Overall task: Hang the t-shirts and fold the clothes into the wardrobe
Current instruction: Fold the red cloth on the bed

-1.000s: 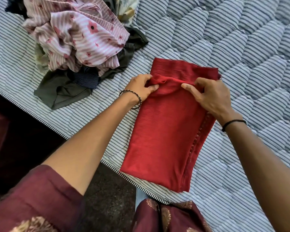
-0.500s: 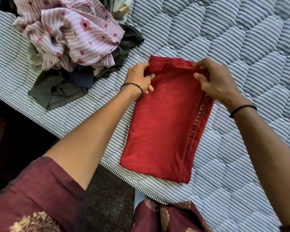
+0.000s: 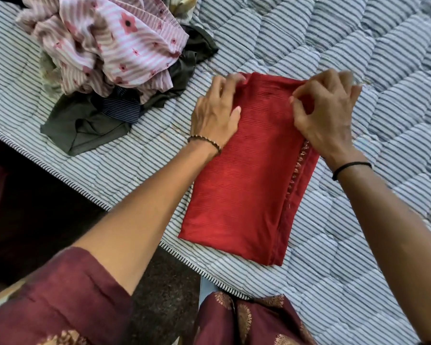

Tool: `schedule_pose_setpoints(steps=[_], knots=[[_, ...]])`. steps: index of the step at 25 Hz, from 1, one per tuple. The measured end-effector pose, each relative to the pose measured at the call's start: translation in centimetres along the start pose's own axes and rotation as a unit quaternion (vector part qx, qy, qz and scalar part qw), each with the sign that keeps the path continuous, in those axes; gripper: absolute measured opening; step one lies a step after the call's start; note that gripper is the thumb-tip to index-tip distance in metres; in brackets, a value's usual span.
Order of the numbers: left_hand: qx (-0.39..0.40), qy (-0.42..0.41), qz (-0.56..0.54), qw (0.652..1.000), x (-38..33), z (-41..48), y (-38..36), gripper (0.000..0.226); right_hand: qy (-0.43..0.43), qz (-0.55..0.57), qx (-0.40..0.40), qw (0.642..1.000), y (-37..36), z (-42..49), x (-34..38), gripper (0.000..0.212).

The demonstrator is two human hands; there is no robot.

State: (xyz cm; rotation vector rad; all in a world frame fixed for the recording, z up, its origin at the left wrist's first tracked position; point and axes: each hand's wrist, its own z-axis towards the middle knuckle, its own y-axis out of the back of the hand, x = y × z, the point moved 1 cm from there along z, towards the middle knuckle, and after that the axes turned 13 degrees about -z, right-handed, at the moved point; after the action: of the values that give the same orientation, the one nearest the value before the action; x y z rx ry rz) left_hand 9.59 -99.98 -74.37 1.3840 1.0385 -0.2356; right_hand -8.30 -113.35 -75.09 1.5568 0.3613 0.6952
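A red garment lies folded into a long rectangle on the striped quilt, its near end close to the bed's edge. My left hand is at the garment's far left corner, fingers curled over the edge and thumb lying on top of the cloth. At the far right corner my right hand has its fingers curled, pinching the top fold. A trimmed hem shows along the garment's right side.
A heap of unfolded clothes, pink striped with flowers on top, sits at the far left of the bed. A dark olive garment spreads out beneath it. The bed edge runs diagonally, with dark floor below it. No wardrobe is in view.
Both hands have slid the folded layer from the garment's middle up to its far edge, so the top fold now lies flat and aligned.
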Motion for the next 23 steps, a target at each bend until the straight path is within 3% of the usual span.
schedule_pose_setpoints(steps=[2,4,5,9,12,15,17,18,20,23], knots=[[0.11,-0.061,0.126,0.984,0.4,-1.4,-1.0,0.05,0.028,-0.029,0.04,0.998,-1.1,-1.0,0.1,0.026],[0.229,-0.055,0.183,0.955,1.1,-2.4,-2.0,0.061,0.011,-0.027,0.081,0.996,-1.7,-1.5,0.1,0.027],[0.252,-0.039,0.184,0.949,1.4,-2.6,-2.2,0.065,0.0,-0.012,0.086,0.996,-1.6,-1.7,0.2,0.027],[0.219,-0.036,0.153,0.963,1.3,-2.7,-1.6,0.058,0.003,0.035,0.046,0.998,-0.6,-2.6,1.1,0.025],[0.11,-0.032,0.126,0.985,1.0,-4.0,-0.6,0.051,-0.024,0.046,-0.012,0.999,0.2,-3.6,1.6,0.028],[0.014,0.137,0.053,0.989,1.7,-6.5,0.0,0.058,-0.073,0.068,-0.033,0.994,0.6,-5.7,1.5,0.034],[0.043,0.271,-0.025,0.961,2.5,-8.6,-0.1,0.066,-0.102,0.05,-0.012,0.993,0.4,-7.7,1.2,0.041],[0.07,0.299,-0.033,0.951,3.0,-9.6,-0.3,0.069,-0.123,0.04,-0.001,0.992,0.2,-8.7,1.0,0.046],[0.099,0.303,-0.017,0.948,3.5,-11.1,-0.5,0.073,-0.173,0.039,0.01,0.984,0.0,-10.6,0.9,0.06],[0.082,0.322,-0.062,0.941,4.0,-11.8,-0.8,0.075,-0.263,0.1,0.063,0.958,-0.3,-13.0,1.5,0.076]])
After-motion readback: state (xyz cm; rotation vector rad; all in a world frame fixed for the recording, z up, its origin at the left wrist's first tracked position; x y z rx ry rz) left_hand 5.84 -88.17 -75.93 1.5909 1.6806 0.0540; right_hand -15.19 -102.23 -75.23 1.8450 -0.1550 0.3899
